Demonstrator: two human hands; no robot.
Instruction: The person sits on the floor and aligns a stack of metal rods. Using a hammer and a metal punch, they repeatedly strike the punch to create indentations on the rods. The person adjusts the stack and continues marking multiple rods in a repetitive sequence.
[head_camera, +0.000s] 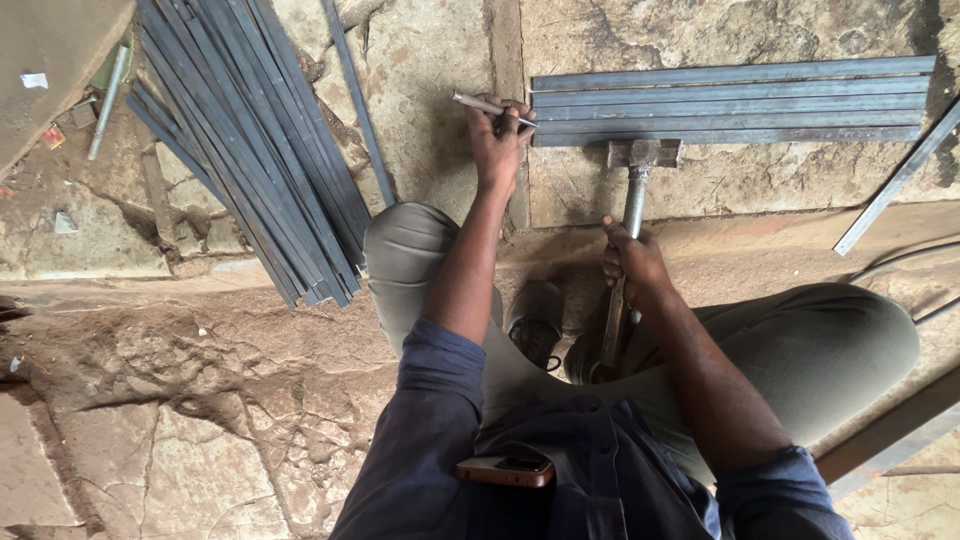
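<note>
My left hand (497, 138) grips a short metal punch (485, 104), its tip touching the left end of a row of flat steel bars (730, 102) laid side by side on the stone floor. My right hand (632, 262) is closed around the metal handle of a hammer (636, 190). The hammer's head (644, 152) rests against the near edge of the bars. I am squatting, both knees spread, with a shoe (537, 320) between them.
A long bundle of steel strips (255, 150) lies diagonally at the left, with one thin bar (358, 100) beside it. Another bar (893, 182) slants at the right. A phone (505, 470) sits in my lap. The floor is rough cracked stone.
</note>
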